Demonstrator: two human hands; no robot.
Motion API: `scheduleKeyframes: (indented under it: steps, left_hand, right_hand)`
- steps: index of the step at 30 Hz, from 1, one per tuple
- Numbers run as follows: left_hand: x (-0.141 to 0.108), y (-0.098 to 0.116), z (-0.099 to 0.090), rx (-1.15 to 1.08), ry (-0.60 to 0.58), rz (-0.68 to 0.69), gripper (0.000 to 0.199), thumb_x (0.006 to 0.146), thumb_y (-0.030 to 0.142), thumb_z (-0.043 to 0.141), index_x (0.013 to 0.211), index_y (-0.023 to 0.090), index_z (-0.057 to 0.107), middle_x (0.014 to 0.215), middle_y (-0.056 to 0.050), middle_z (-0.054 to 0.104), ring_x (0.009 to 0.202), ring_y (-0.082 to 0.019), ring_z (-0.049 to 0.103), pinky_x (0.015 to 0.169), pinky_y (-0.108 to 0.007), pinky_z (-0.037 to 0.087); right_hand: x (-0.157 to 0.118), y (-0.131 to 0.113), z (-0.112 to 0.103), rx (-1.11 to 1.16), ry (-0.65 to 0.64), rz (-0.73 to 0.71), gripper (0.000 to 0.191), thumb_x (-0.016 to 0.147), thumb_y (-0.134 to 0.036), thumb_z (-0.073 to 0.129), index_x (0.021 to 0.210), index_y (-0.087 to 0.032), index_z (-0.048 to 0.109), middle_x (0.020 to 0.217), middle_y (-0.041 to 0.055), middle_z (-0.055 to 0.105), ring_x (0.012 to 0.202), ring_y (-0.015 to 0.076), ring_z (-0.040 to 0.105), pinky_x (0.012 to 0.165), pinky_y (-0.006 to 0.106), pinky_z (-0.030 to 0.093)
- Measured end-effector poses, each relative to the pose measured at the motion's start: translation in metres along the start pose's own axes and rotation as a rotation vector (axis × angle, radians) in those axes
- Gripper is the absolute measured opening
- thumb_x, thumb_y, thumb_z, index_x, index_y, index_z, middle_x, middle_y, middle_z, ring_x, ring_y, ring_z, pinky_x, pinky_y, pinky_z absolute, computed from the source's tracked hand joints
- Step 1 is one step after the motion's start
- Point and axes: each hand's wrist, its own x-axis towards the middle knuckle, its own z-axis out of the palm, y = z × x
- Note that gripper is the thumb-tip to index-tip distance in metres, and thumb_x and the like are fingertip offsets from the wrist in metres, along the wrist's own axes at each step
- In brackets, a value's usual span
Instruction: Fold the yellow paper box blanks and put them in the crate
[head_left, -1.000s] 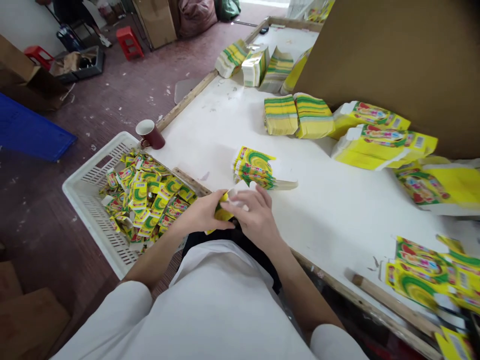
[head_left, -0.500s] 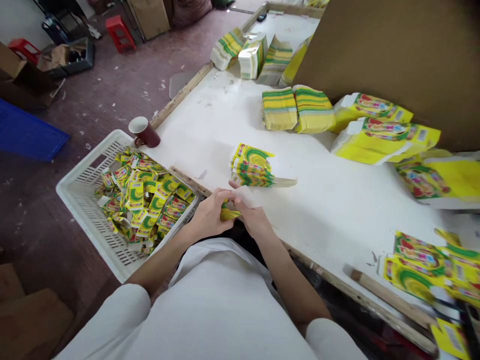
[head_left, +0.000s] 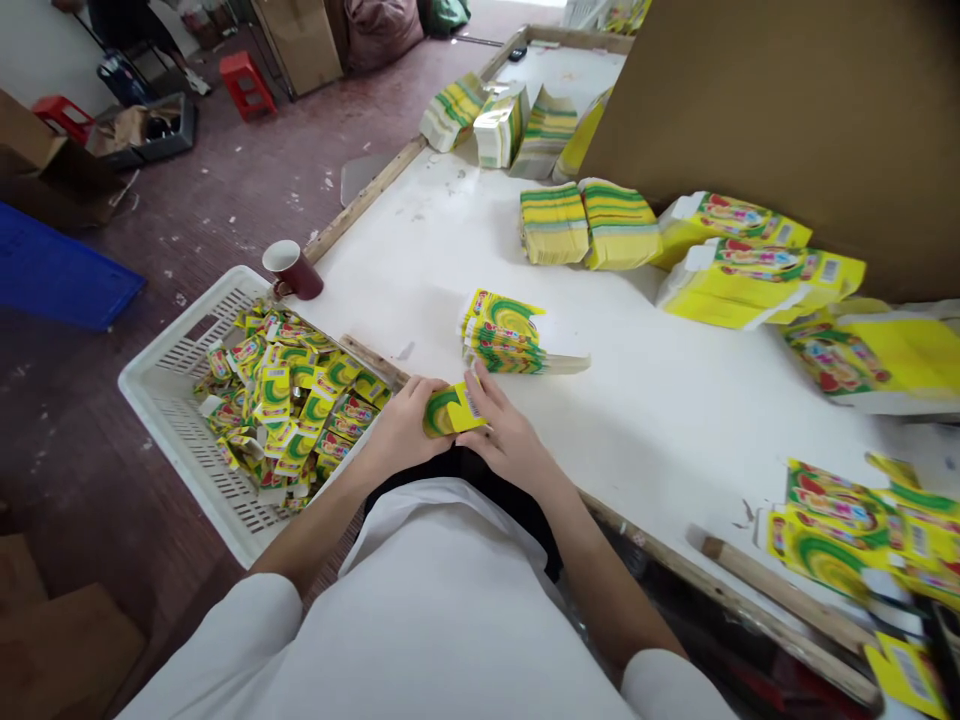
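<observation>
A small yellow box (head_left: 448, 411) sits between the two hands, just off the table's near edge; the left hand (head_left: 401, 432) grips its body while the right hand (head_left: 511, 440) has curled fingers at the barcoded end, which looks nearly closed, though the fingers partly cover it. Just beyond, a fanned stack of flat cartons (head_left: 501, 332) lies unmade on the white table (head_left: 405, 260). To the left, the basket (head_left: 178, 472) holds a heap of folded boxes (head_left: 289, 410), seemingly finished. Farther back, several bundles (head_left: 555, 225) remain, so plenty appears left.
</observation>
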Motion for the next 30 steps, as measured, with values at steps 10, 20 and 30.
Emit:
scheduleKeyframes:
  steps: [10, 20, 30]
  left_hand:
    - [0.011, 0.003, -0.018, -0.042, -0.025, 0.028, 0.052, 0.070, 0.033, 0.077, 0.117, 0.021, 0.058, 0.108, -0.006, 0.070, 0.097, -0.022, 0.069, 0.085, -0.033, 0.053]
    - [-0.033, -0.068, -0.088, 0.512, 0.236, -0.486, 0.064, 0.071, 0.044, 0.078, 0.125, 0.017, 0.056, 0.124, -0.018, 0.063, 0.120, -0.042, 0.055, 0.103, -0.059, 0.040]
    - [-0.029, -0.050, -0.045, -0.130, 0.156, -0.385, 0.042, 0.083, 0.044, 0.067, 0.115, 0.018, 0.063, 0.112, -0.009, 0.073, 0.105, -0.023, 0.068, 0.097, -0.041, 0.052]
  right_hand:
    - [0.013, -0.015, -0.022, 0.011, -0.026, 0.053, 0.027, 0.086, -0.031, 0.069, 0.112, -0.028, 0.074, 0.145, 0.0100, 0.056, 0.135, 0.0295, 0.052, 0.109, 0.048, 0.046]
    - [0.044, 0.022, -0.044, -0.261, 0.406, 0.096, 0.062, 0.087, -0.035, 0.067, 0.144, -0.020, 0.046, 0.140, 0.0151, 0.057, 0.128, 0.0315, 0.054, 0.108, 0.051, 0.043]
    - [0.049, 0.063, -0.061, -0.570, 0.426, 0.152, 0.040, 0.081, -0.019, 0.058, 0.120, -0.016, 0.060, 0.104, 0.0142, 0.066, 0.098, 0.0310, 0.059, 0.090, 0.049, 0.050]
